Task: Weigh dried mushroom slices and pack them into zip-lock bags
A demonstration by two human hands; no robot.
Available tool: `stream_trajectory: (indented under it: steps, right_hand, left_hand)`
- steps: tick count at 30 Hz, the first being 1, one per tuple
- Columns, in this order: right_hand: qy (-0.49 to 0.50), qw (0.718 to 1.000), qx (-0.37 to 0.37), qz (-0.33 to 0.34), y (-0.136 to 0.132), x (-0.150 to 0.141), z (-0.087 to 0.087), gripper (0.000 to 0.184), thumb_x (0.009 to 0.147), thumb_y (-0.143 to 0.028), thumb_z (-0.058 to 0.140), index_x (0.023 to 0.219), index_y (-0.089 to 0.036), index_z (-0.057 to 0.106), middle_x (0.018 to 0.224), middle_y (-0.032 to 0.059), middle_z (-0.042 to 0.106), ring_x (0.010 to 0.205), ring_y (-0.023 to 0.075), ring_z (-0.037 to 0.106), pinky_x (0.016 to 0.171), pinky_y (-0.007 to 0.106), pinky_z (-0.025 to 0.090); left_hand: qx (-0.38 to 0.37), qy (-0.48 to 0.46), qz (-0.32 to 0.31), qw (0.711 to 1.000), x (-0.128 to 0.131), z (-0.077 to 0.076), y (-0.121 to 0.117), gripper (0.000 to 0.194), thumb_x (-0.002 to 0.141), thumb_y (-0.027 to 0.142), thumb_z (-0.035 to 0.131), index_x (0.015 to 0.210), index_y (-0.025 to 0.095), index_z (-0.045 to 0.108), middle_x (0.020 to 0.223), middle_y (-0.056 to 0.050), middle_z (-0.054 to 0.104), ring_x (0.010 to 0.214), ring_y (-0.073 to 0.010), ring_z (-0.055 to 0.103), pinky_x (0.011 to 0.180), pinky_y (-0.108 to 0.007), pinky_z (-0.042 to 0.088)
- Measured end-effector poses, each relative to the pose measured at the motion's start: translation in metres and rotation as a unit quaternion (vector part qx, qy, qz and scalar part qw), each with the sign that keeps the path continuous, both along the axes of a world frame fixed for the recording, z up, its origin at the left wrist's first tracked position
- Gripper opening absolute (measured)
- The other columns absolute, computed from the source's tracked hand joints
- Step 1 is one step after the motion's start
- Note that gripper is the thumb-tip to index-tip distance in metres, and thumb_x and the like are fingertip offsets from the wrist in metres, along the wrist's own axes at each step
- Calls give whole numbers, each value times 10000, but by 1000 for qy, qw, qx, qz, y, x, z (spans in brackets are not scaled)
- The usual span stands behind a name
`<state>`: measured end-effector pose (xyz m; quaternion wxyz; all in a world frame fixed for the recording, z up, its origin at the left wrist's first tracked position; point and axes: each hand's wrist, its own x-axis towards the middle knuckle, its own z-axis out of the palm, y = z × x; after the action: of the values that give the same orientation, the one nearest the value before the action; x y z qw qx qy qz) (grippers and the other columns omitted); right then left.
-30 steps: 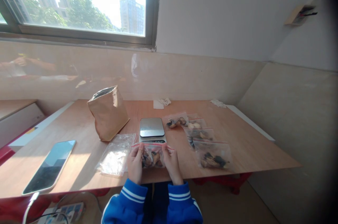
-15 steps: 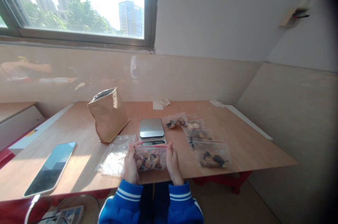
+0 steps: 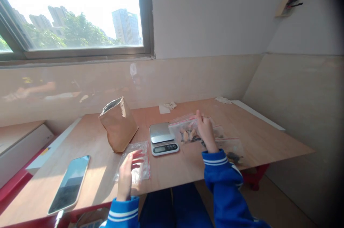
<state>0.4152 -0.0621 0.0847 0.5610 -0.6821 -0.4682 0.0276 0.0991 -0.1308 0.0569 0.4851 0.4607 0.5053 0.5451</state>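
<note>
My right hand [image 3: 205, 129] pinches the red-striped top edge of a clear zip-lock bag [image 3: 188, 134] with brown and dark dried pieces inside. It holds this bag at the right of the kitchen scale [image 3: 162, 133], over other filled bags [image 3: 233, 154] that it partly covers. My left hand [image 3: 128, 174] hovers with fingers apart above a pile of flat clear zip-lock bags [image 3: 143, 174]; whether it touches them I cannot tell. The scale has a bare metal plate and a dark display panel.
An open brown paper bag [image 3: 118, 126] stands behind the flat bags. A phone [image 3: 70, 184] with a white cable lies at the left. Crumpled white tissue [image 3: 169, 106] rests near the wall, with another tissue [image 3: 223, 100] at the back right. The table's front edge is close to my legs.
My left hand has let go of the filled bag and moved left to the flat bags. My right hand has carried the filled bag right and away from me. The view has shifted slightly.
</note>
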Motion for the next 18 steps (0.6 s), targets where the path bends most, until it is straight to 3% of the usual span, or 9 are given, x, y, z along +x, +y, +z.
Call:
stream_trajectory:
  steps: [3,6,9,12,15,18]
  right_hand:
    - [-42,995,-76,-43,33,21,-2,744,903,-679,191,685,-138,653,634,144,657,637,243,625,598,313,421]
    - [-63,991,-104,-64,47,21,-15,688,868,-670,367,1044,-54,620,916,217,681,852,301,641,703,348,449]
    - [-114,982,-73,-131,45,6,-37,745,862,-579,473,1314,10,410,1275,312,503,1181,378,488,894,441,413]
    - [-201,967,-57,-145,37,-11,-63,606,915,-436,414,1360,-26,365,1402,282,384,1295,373,365,992,491,351]
    - [-259,957,-95,-91,32,-21,-90,520,923,-381,375,1314,-47,450,1398,256,413,1286,374,376,1010,502,336]
    - [-287,947,-135,-59,32,-21,-108,518,926,-372,369,1324,-54,466,1398,241,438,1299,378,369,1037,506,310]
  left_hand:
    - [6,18,41,999,-22,3,-6,465,813,520,518,976,117,682,943,-124,712,776,-198,658,695,-303,502]
    - [7,41,79,996,-38,1,-8,459,812,526,509,1008,139,657,1040,-120,691,867,-212,648,722,-312,502]
    - [21,74,134,988,-48,-7,-4,466,781,513,561,1099,175,606,1180,-104,634,1078,-245,589,864,-352,488]
    - [29,98,192,976,-56,-16,9,582,696,486,670,1177,195,517,1295,-108,542,1223,-277,499,1022,-423,414]
    - [29,125,230,965,-60,-21,30,735,587,414,772,1207,188,445,1345,-144,452,1287,-315,432,1078,-474,359]
    - [50,142,224,963,-59,-15,53,802,527,345,819,1206,197,419,1342,-152,434,1279,-330,436,1068,-504,365]
